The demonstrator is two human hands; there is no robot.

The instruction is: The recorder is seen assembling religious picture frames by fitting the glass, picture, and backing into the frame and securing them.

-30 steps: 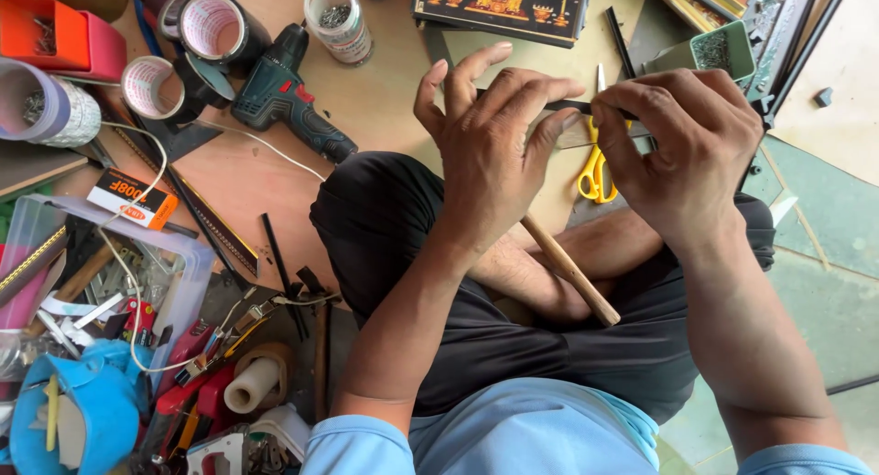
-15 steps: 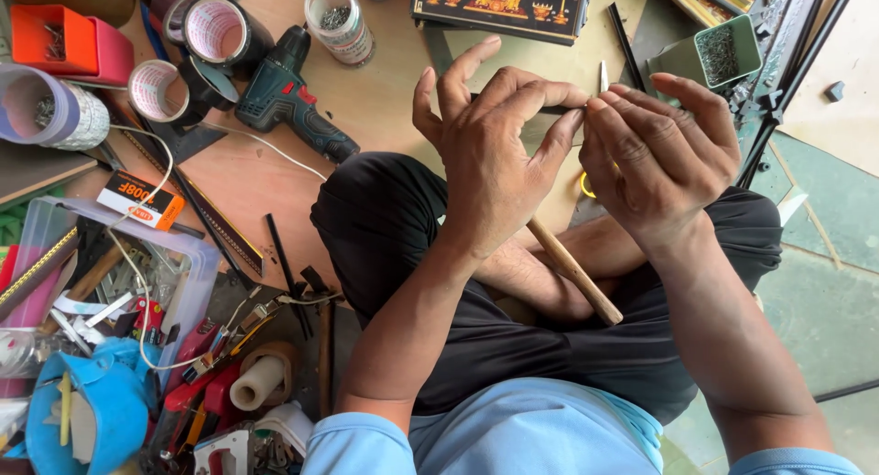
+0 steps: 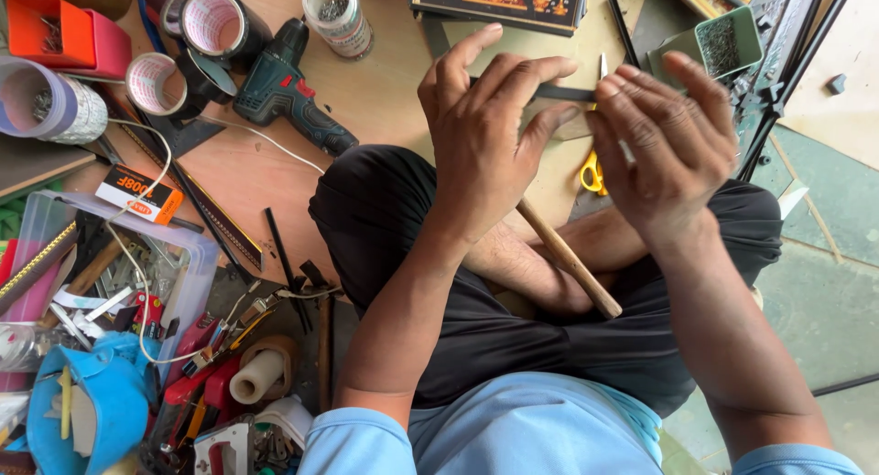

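Two bare hands meet over a thin black strip of moulding (image 3: pixel 558 92), held level above the person's crossed legs. The left hand (image 3: pixel 485 132) pinches it between thumb and fingers; the right hand (image 3: pixel 668 141) now lies flat over its far end, fingers together, where a second ago it worked yellow-handled scissors (image 3: pixel 593 173) there. Those scissors now peek out beneath the right palm, at 6 o'clock from the strip; whether that hand's grip closes on them cannot be told. Judging by this, cutting gives way to pressing or checking the end.

A round wooden stick (image 3: pixel 568 260) slants across the lap at 6 o'clock from the left hand. At 10 o'clock lies a dark green cordless drill (image 3: pixel 284 86) on the wooden floor board (image 3: pixel 385 91), with rolls of tape (image 3: pixel 215 22) beyond it. A green square tub of small nails (image 3: pixel 728 40) sits at 1 o'clock of the right hand, close by. Loose tools crowd the 8 o'clock corner around a blue plastic tray (image 3: pixel 92 402).
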